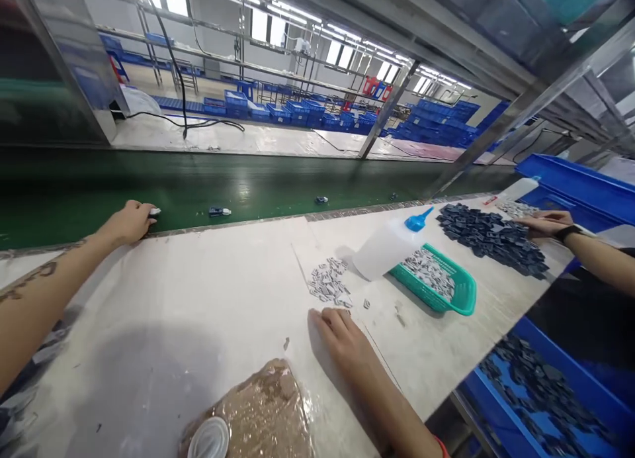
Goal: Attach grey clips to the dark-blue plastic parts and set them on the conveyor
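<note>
My left hand (133, 221) reaches over the near edge of the green conveyor belt (268, 180). Its fingers are closed on a small part (155, 212), of which only a white end shows. Further along the belt lie a dark blue part with a white tip (218, 212) and another small dark part (322, 200). On the white table my right hand (342, 335) rests with curled fingers; what they hold, if anything, is hidden. Just beyond its fingertips is a loose pile of small grey-white pieces (330, 282). A translucent squeeze bottle with a blue nozzle (384, 246) lies tilted beside a green basket (464, 296).
Another person's hand (546, 224) touches a heap of dark pieces (491, 236) at right. A brown plastic-covered pad (268, 412) with a round lid (209, 438) lies in front. Blue bins (595, 392) stand low at right; a metal post (391, 107) rises behind the belt.
</note>
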### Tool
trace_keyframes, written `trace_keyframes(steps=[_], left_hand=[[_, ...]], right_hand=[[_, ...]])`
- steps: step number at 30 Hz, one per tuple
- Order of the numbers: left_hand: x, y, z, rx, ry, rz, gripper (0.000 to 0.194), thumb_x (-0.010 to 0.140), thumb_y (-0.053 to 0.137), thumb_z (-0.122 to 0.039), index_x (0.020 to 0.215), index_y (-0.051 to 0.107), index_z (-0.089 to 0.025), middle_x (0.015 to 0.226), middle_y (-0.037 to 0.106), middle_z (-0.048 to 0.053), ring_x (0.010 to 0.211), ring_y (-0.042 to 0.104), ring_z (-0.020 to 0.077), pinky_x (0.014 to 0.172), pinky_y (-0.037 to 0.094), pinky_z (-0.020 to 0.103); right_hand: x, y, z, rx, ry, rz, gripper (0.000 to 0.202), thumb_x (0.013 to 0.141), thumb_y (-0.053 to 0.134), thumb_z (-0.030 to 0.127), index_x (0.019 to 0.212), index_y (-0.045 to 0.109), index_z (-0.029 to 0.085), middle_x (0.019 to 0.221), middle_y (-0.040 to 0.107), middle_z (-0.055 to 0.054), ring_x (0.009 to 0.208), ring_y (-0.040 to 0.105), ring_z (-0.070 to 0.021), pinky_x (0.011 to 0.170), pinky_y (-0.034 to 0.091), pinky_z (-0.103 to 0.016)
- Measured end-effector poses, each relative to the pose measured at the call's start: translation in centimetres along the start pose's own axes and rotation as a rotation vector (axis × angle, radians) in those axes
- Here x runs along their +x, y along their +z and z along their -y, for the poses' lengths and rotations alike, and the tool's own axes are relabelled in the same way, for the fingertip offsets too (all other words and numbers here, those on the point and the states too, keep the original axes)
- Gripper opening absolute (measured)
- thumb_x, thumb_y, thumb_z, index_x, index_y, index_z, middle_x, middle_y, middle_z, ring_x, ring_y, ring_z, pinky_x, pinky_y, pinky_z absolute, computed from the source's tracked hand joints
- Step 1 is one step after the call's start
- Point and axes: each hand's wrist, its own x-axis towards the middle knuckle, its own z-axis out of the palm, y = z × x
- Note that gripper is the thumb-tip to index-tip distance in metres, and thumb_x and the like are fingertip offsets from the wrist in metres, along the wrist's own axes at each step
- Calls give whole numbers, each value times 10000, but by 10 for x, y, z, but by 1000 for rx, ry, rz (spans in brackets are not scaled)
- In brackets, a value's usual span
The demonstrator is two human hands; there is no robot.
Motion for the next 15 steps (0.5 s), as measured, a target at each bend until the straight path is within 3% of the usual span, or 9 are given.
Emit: trace_keyframes(steps=[5, 8, 11, 15], left_hand=[[19, -2, 6, 74, 18, -26, 441, 897, 557, -404, 1253, 545, -144, 1392, 483, 130, 1290, 437, 354, 1098, 292, 627], [21, 4, -13, 71, 138, -5, 472, 902, 540, -418, 1280, 523, -137, 1407, 461, 121, 1291, 430, 359, 1097, 315, 596], [22, 23, -36, 33, 268, 71, 501, 891, 561, -426, 1295, 508, -135, 1369, 485, 132, 1225, 502, 314, 1048, 413, 525], [15, 39, -55, -8, 256, 85, 494, 918, 476, -470, 1224, 560, -91, 1328, 506, 115, 1190, 529, 297, 1070, 394, 485]], right_hand=[[-8, -3, -3, -43, -18, 9, 488, 795, 309, -76, 1141, 587, 126, 983, 642, -125, 849, 616, -205, 633, 565, -291], [-16, -4, -1, -17, 0, 21, 460, 836, 311, -47, 1167, 565, 146, 938, 637, -100, 830, 626, -195, 648, 562, -289], [-27, -9, 8, 47, 58, 54, 396, 896, 347, 29, 1233, 524, 136, 944, 611, -98, 803, 623, -164, 643, 551, -254], [-29, -17, 14, 103, 168, 30, 319, 930, 402, 104, 1205, 552, 159, 990, 604, -97, 865, 634, -158, 682, 551, -242]])
